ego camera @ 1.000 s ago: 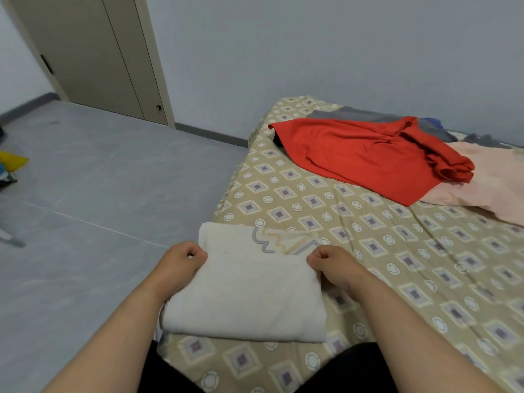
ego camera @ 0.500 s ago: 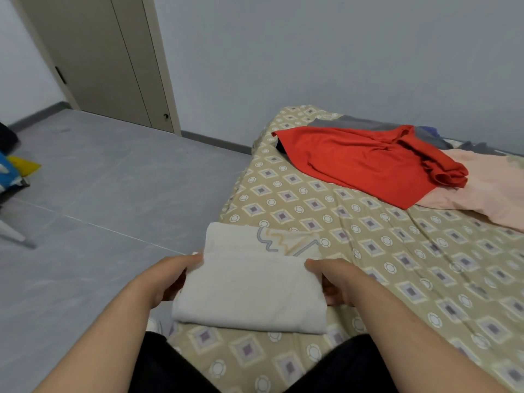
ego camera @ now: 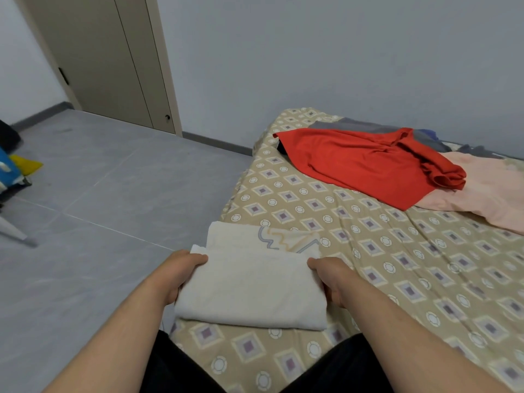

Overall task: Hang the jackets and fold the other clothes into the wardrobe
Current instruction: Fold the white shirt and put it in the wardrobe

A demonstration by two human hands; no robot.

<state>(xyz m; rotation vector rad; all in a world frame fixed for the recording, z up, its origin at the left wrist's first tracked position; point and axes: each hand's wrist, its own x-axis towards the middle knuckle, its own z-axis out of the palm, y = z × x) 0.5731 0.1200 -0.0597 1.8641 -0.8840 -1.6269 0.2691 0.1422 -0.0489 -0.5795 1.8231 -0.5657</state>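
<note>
A folded white garment (ego camera: pixel 252 290) with a wavy printed motif on its far layer lies at the near corner of the bed (ego camera: pixel 354 251). My left hand (ego camera: pixel 181 276) grips its left edge, thumb on top and fingers tucked beneath. My right hand (ego camera: pixel 329 279) grips the right edge the same way. Farther back on the bed lie a red garment (ego camera: pixel 363 165), a pale pink garment (ego camera: pixel 487 194) and a grey garment (ego camera: pixel 368 126), all unfolded.
The bed has a beige patterned sheet. Grey tiled floor (ego camera: pixel 99 208) stretches to the left. A beige door (ego camera: pixel 113 61) stands in the far left corner. Blue and yellow items (ego camera: pixel 14 168) and a white leg sit at the left edge.
Both hands slid from the far corners of the fold to the sides of the white garment, with fingers going underneath. The view has drifted slightly left and up.
</note>
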